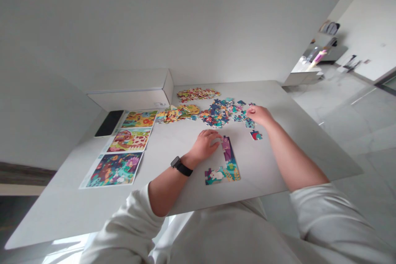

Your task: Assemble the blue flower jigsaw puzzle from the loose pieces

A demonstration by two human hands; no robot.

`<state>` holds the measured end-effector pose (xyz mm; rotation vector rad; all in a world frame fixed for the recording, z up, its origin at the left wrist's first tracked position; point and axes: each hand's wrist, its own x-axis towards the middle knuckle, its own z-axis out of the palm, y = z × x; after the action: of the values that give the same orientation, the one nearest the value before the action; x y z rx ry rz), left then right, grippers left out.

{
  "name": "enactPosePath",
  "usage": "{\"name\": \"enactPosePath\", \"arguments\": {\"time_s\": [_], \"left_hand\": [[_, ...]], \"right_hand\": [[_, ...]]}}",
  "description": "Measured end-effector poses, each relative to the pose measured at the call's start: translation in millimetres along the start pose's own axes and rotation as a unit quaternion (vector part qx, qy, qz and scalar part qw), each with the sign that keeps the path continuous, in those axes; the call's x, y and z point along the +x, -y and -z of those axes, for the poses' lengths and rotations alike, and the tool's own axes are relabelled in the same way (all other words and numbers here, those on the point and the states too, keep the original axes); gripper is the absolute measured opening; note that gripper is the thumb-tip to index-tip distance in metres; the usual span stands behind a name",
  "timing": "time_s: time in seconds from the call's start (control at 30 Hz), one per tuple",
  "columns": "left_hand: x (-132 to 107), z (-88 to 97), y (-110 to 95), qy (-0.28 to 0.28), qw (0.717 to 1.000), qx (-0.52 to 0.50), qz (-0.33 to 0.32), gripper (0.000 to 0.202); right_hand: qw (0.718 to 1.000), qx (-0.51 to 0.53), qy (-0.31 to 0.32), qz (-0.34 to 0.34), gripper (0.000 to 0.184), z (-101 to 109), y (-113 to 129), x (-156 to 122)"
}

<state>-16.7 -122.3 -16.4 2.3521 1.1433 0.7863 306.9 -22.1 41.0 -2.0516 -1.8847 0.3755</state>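
Observation:
A partly joined jigsaw puzzle forms an L shape in front of me, with purple, teal and yellow parts and a white animal. My left hand rests beside its upper end, thumb apart from the fingers, and the fingertips reach close to the purple pieces. Over the right edge of the dark blue and teal puzzle pieces is my right hand. Its fingers are drawn together among the pieces; whatever is between them is hidden. One loose red and teal puzzle piece lies just below that hand.
Three printed pictures lie at the left, beside a black phone. Behind them a white box stands against the wall. Yellow puzzle pieces and a red-yellow pile of pieces are farther back on the white table.

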Motion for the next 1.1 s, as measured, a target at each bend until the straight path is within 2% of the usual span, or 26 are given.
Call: {"name": "enactPosePath", "arguments": {"time_s": [0.17, 0.3, 0.47, 0.7, 0.87, 1.0, 1.1], "left_hand": [[-1, 2.2, -3, -0.006, 1.0, -0.015, 0.006, 0.029], [0, 3.5, 4, -0.012, 1.0, -0.023, 0.013, 0.029], [1, 3.4, 11, -0.011, 0.999, -0.034, 0.002, 0.028], [1, 0.3, 12, -0.007, 1.0, -0.024, -0.009, 0.03], [2, 1.2, 11, -0.008, 1.0, -0.021, -0.005, 0.03], [3, 1.2, 12, -0.015, 0.999, -0.026, -0.009, 0.029], [3, 0.5, 14, -0.024, 0.999, -0.034, -0.009, 0.029]], "right_hand": [[0.996, -0.064, 0.003, -0.057, 0.022, 10, 0, 58], [0.994, -0.086, 0.011, -0.074, 0.025, -5, 8, 91], [0.988, -0.129, 0.031, -0.075, 0.027, -27, 14, 112], [0.988, -0.124, 0.069, -0.057, 0.024, -31, 7, 124], [0.99, -0.125, 0.044, -0.044, 0.04, -31, 14, 120], [0.989, -0.116, 0.076, -0.055, 0.027, -29, 22, 114], [0.997, -0.051, 0.017, -0.062, 0.019, -22, 24, 102]]}}
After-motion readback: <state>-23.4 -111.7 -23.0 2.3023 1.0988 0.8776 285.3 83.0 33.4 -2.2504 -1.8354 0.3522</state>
